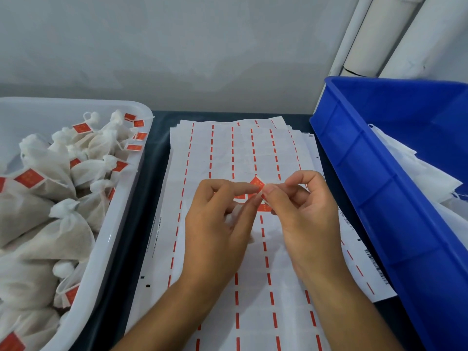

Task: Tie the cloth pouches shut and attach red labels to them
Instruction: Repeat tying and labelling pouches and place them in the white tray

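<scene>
A small red label [257, 183] is pinched between the fingertips of my left hand [220, 224] and my right hand [304, 214], just above a stack of white label sheets [228, 153] with red dashed strips. A few more red labels [263, 206] on the sheet show under my fingers. A bit of white cloth shows inside my left palm; I cannot tell what it is. Several tied white cloth pouches [63, 224] with red labels lie in the white tray [106, 239] at the left.
A blue plastic bin [374, 178] at the right holds white cloth [430, 178]. The sheets lie on a dark tabletop [159, 122] against a pale wall. White pipes [379, 34] stand behind the bin.
</scene>
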A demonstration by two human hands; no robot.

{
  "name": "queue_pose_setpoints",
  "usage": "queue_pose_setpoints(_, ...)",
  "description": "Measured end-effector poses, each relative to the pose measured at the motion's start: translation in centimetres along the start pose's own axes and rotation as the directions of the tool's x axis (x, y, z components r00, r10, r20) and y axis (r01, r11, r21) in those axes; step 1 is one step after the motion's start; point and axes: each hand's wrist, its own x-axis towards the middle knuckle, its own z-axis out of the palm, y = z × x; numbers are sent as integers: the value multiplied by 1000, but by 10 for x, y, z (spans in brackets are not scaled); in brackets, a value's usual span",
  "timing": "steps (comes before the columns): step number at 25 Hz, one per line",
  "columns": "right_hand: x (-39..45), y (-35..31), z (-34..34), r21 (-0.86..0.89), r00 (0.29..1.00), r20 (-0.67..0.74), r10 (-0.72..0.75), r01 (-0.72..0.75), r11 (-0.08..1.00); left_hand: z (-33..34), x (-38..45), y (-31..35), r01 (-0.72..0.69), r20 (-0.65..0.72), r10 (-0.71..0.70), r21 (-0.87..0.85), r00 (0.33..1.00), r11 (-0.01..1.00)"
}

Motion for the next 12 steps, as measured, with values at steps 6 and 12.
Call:
queue_pose_setpoints(6,-1,1,0,-30,999,31,-45,46,998,-2,0,-4,33,-43,-31,27,999,999)
queue_pose_setpoints(12,5,1,-6,-157,987,154,-49,73,985,-4,4,-3,165,-3,-167,-114,986,980)
